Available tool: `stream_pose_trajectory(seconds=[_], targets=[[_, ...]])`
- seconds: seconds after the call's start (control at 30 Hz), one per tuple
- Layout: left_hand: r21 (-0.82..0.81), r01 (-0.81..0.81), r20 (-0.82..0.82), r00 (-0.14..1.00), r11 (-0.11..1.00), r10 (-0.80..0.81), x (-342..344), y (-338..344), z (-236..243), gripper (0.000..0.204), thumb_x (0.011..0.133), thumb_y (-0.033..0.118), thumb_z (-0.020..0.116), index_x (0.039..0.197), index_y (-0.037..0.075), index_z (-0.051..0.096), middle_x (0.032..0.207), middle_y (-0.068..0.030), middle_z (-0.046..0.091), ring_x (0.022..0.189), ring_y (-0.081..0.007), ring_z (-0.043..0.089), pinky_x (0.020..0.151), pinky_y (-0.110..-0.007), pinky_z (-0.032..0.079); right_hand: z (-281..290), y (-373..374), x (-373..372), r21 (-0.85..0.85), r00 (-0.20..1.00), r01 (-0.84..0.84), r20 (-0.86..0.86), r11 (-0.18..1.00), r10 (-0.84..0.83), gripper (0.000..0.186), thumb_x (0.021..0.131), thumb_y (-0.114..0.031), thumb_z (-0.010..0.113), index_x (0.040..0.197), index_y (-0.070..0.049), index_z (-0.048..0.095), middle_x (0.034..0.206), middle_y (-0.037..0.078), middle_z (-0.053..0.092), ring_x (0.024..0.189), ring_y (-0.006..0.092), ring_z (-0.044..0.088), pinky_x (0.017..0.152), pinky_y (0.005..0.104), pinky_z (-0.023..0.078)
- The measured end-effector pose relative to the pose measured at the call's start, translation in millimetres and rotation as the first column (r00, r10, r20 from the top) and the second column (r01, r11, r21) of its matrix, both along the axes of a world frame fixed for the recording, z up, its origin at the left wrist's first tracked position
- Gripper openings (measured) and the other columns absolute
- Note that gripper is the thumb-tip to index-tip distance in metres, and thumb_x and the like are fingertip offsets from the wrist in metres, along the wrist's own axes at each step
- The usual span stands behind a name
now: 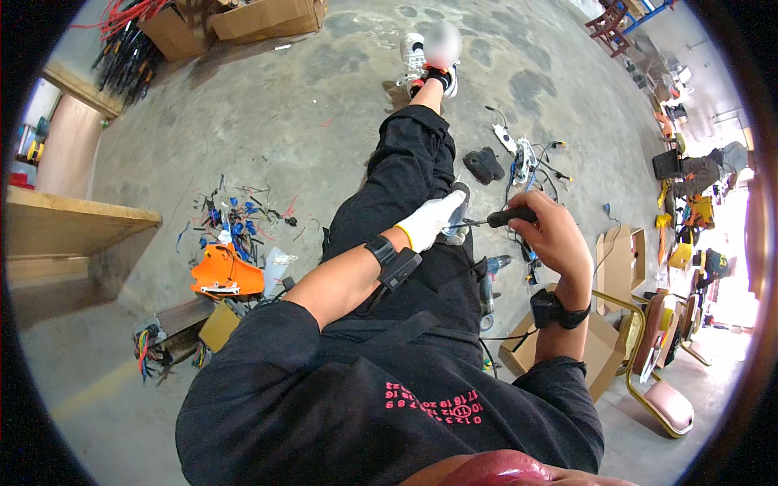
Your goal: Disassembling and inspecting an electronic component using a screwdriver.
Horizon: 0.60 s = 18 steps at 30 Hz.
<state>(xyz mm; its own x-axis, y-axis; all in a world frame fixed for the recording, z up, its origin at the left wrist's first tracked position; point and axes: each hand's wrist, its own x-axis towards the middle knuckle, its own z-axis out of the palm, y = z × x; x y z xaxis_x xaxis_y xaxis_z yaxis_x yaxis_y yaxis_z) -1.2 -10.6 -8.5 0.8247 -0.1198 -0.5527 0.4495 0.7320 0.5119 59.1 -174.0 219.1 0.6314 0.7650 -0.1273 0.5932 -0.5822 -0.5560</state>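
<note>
Two hands, near each other: right hand (555,233), fingers clamped on black-handled screwdriver (512,216), shaft pointing left toward white-gloved left hand (431,220) over black trousers (397,190); left fingers partly hidden, cannot tell whether closed on anything.

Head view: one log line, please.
left hand: white-gloved, contents unclear | right hand: holding black-handled tool, shaft toward left hand | left floor: orange shell
</note>
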Motion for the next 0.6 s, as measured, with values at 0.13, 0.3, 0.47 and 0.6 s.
stream_pose_trajectory(seconds=[0.13, 0.3, 0.47, 0.6], targets=[[-0.032, -0.007, 0.033, 0.999, 0.999, 0.008, 0, 0, -7, 0.036, 0.1, 0.041, 0.059, 0.101, 0.005, 0.063, 0.081, -0.0102, 0.066, 0.061, -0.0208, 0.065, 0.052, -0.033, 0.055, 4, 6, -2, -0.102, 0.98, 0.108, -0.155, 0.989, -0.123, 0.023, 0.087, -0.017, 0.073, 0.103, -0.003, 0.064, 0.096, 0.018, 0.069, 0.076, 0.0391, 0.068, 0.069, 0.0469, 0.053], [0.028, -0.006, 0.027, 1.0, 1.0, 0.005, 1, -2, -7, 0.036, 0.1, 0.041, 0.059, 0.101, 0.005, 0.063, 0.083, -0.0088, 0.066, 0.064, -0.0199, 0.066, 0.054, -0.032, 0.055, -14, 22, -1, -0.312, 0.94, 0.248, 0.305, 0.917, -0.15, 0.029, 0.093, -0.028, 0.069, 0.103, -0.001, 0.063, 0.097, 0.021, 0.068, 0.073, 0.0414, 0.067, 0.067, 0.0487, 0.052], [0.006, -0.005, -0.013, 1.0, 1.0, 0.005, -1, 0, -4, 0.036, 0.1, 0.041, 0.058, 0.102, 0.005, 0.063, 0.083, -0.0087, 0.066, 0.064, -0.0198, 0.066, 0.053, -0.033, 0.055, -12, 7, -4, -0.027, 0.983, 0.153, 0.102, 0.988, -0.149, 0.036, 0.095, -0.022, 0.066, 0.121, -0.001, 0.052, 0.104, 0.02, 0.064, 0.099, 0.034, 0.067, 0.084, 0.0425, 0.052], [0.04, 0.02, 0.028, 0.999, 0.999, -0.021, 1, -1, -9, 0.037, 0.1, 0.042, 0.058, 0.101, 0.005, 0.062, 0.082, -0.0097, 0.066, 0.06, -0.0207, 0.065, 0.052, -0.033, 0.055, -5, 0, 1, 0.04, 1.0, -0.008, -0.011, 0.999, 0.008, 0.033, 0.091, -0.015, 0.071, 0.119, -0.003, 0.056, 0.102, 0.016, 0.066, 0.096, 0.0323, 0.068, 0.083, 0.039, 0.052]])
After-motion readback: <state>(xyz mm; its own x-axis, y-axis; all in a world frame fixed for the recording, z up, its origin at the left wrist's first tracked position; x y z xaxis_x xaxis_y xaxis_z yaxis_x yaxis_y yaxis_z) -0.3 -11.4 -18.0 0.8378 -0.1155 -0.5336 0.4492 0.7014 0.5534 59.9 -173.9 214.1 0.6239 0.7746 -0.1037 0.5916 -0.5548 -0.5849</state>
